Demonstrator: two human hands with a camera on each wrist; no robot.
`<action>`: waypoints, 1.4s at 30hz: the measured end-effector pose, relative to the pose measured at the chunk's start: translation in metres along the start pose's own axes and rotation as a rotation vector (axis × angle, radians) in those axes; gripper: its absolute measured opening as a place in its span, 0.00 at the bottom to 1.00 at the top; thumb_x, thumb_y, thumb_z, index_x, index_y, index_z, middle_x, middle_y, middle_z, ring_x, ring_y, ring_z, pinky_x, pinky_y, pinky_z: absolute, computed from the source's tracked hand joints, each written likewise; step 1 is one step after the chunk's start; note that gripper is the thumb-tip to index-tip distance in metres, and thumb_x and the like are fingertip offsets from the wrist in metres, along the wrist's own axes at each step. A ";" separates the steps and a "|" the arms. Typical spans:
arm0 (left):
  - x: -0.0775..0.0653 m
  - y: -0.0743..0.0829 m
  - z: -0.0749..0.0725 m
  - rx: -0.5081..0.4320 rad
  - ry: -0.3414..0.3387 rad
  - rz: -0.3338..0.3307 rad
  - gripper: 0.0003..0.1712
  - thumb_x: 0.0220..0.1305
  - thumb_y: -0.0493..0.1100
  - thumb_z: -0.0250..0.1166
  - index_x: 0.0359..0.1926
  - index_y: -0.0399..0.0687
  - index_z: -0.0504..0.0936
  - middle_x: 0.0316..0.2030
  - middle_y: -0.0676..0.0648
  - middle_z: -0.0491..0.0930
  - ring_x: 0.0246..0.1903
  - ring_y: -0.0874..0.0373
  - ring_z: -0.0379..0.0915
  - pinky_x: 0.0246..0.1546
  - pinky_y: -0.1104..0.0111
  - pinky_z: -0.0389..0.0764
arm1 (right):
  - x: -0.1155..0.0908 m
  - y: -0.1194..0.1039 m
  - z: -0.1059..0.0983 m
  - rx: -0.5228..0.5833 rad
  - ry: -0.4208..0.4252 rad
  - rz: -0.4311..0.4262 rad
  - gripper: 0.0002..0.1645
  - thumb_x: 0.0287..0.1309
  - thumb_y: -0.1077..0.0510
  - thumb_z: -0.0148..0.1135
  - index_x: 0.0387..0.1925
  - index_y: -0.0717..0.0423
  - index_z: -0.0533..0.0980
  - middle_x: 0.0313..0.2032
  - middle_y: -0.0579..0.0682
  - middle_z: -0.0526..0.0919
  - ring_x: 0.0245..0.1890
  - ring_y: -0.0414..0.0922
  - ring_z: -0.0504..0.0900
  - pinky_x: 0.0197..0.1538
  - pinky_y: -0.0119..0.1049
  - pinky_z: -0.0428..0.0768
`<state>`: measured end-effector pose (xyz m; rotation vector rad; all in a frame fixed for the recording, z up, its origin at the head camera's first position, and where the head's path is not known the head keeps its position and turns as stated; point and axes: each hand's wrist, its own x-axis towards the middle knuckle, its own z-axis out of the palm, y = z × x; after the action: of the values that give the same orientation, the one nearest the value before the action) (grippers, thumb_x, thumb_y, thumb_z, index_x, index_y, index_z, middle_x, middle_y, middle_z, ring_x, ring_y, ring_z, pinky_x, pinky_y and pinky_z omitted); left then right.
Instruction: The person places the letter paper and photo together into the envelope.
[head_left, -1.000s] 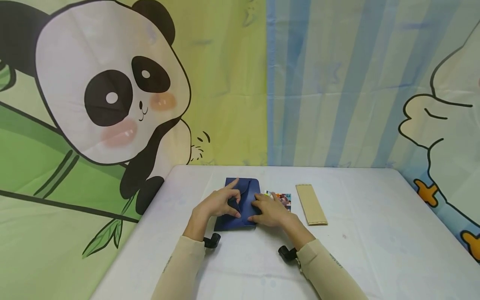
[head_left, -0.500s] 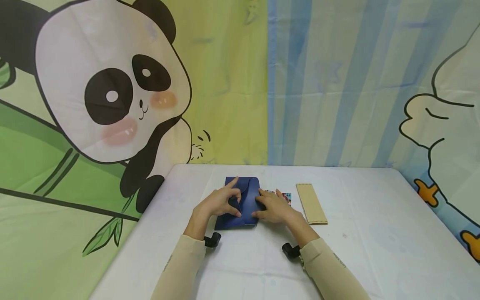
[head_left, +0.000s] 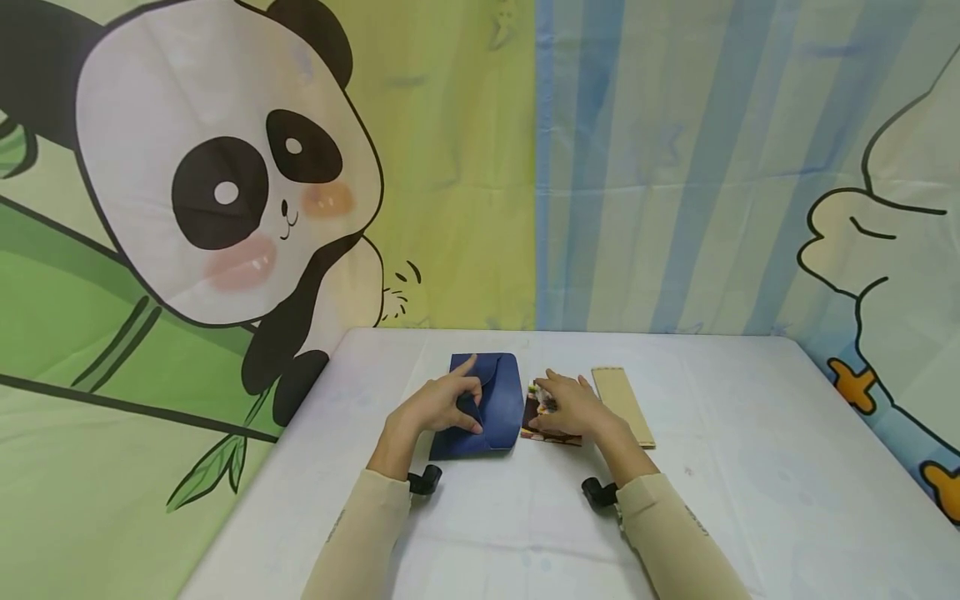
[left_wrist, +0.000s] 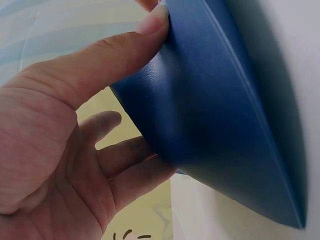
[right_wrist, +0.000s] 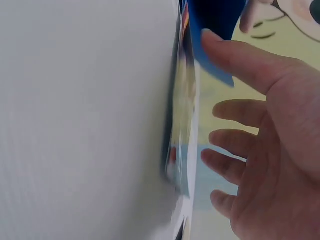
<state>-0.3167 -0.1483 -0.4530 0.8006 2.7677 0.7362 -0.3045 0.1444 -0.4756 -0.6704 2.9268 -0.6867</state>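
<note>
A dark blue envelope [head_left: 504, 415] with a flap lies left of the table's middle. My left hand [head_left: 437, 407] grips its left side; in the left wrist view the thumb [left_wrist: 120, 55] presses the blue face while the other fingers reach behind the edge. My right hand [head_left: 576, 410] hovers with spread fingers over some colourful printed pictures [head_left: 531, 408], partly covering them. From the right wrist view, these thin pictures [right_wrist: 184, 110] stand edge-on beside the right fingers, which hold nothing. Their left edge is right at the envelope's right side.
A tan cardboard strip [head_left: 624, 405] lies just right of the right hand, partly behind it. The white-covered table [head_left: 750, 467] meets a printed curtain [head_left: 450, 167] with a panda at its back edge. Each wrist carries a small black camera [head_left: 426, 481].
My right hand has left the envelope's right side and moved right, over the pictures, more of which now show. The left hand has kept its hold on the envelope.
</note>
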 end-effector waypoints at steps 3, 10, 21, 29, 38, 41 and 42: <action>0.000 0.000 0.000 0.001 0.002 0.000 0.23 0.48 0.54 0.84 0.33 0.64 0.75 0.84 0.46 0.45 0.59 0.40 0.77 0.51 0.51 0.73 | -0.001 0.011 -0.002 -0.019 -0.002 0.031 0.50 0.54 0.45 0.79 0.73 0.61 0.69 0.76 0.68 0.64 0.77 0.63 0.63 0.75 0.72 0.50; -0.001 0.003 0.000 -0.014 0.000 -0.003 0.23 0.49 0.53 0.84 0.33 0.62 0.75 0.84 0.45 0.45 0.62 0.36 0.76 0.50 0.50 0.72 | -0.003 0.025 -0.005 -0.039 -0.036 0.078 0.53 0.51 0.42 0.81 0.72 0.61 0.70 0.75 0.69 0.66 0.75 0.66 0.64 0.73 0.73 0.52; -0.001 0.002 0.001 -0.013 0.003 -0.002 0.24 0.48 0.52 0.85 0.33 0.61 0.75 0.84 0.45 0.45 0.61 0.38 0.76 0.47 0.55 0.73 | -0.005 0.026 -0.008 -0.066 -0.007 0.139 0.55 0.47 0.40 0.83 0.71 0.60 0.71 0.72 0.65 0.71 0.69 0.72 0.67 0.67 0.68 0.68; -0.001 0.002 0.000 -0.021 0.000 -0.003 0.24 0.49 0.52 0.85 0.34 0.61 0.74 0.84 0.44 0.46 0.54 0.42 0.78 0.43 0.58 0.73 | -0.006 0.023 -0.009 -0.097 0.015 0.165 0.57 0.44 0.38 0.84 0.71 0.58 0.71 0.64 0.65 0.78 0.63 0.67 0.72 0.62 0.67 0.70; -0.001 0.001 0.000 -0.017 0.005 0.007 0.24 0.48 0.51 0.85 0.33 0.61 0.75 0.84 0.44 0.45 0.63 0.35 0.76 0.45 0.56 0.74 | -0.003 0.023 -0.010 0.128 0.122 0.177 0.51 0.43 0.62 0.83 0.71 0.61 0.71 0.53 0.65 0.75 0.49 0.57 0.77 0.58 0.56 0.76; -0.001 0.001 0.001 -0.014 0.009 0.001 0.24 0.48 0.51 0.85 0.33 0.63 0.75 0.84 0.46 0.43 0.61 0.37 0.77 0.51 0.51 0.74 | -0.002 0.024 -0.011 0.186 0.130 0.166 0.45 0.49 0.68 0.78 0.70 0.62 0.71 0.58 0.67 0.78 0.57 0.61 0.78 0.63 0.57 0.76; -0.001 0.001 0.001 -0.013 0.010 -0.004 0.24 0.48 0.52 0.85 0.33 0.64 0.75 0.85 0.48 0.42 0.60 0.38 0.77 0.53 0.50 0.73 | -0.002 0.024 -0.011 0.189 0.134 0.160 0.43 0.50 0.68 0.77 0.69 0.62 0.72 0.60 0.67 0.79 0.60 0.63 0.78 0.64 0.58 0.75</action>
<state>-0.3154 -0.1474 -0.4534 0.7915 2.7693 0.7591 -0.3143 0.1688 -0.4764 -0.3819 2.9389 -1.0088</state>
